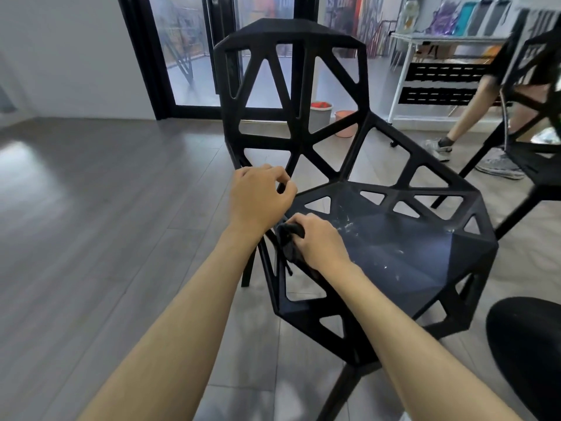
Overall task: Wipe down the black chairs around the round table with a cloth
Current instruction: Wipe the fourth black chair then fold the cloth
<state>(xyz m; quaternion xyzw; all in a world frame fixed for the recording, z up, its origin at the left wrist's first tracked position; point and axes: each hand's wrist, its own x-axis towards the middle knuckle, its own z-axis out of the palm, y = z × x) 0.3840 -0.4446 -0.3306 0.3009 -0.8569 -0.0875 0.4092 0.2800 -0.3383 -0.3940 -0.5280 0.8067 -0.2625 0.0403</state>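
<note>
Our right hand [321, 243] has its fingers clamped round the dark cloth [288, 241] at the black chair's [403, 247] near-left seat edge; our left hand [261, 196] pinches a strut just behind. We're mid-wipe: next, we'd say, sweep toward those white specks [352, 226].

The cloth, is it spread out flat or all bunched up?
Bunched up. The dark cloth is scrunched in the right hand at the chair seat's edge, with a bit hanging down.

A black lattice-frame chair [358, 183] stood upright on the floor, its seat flecked with white residue. A dark cloth [289, 241] lay bunched at the seat's left edge.
</note>
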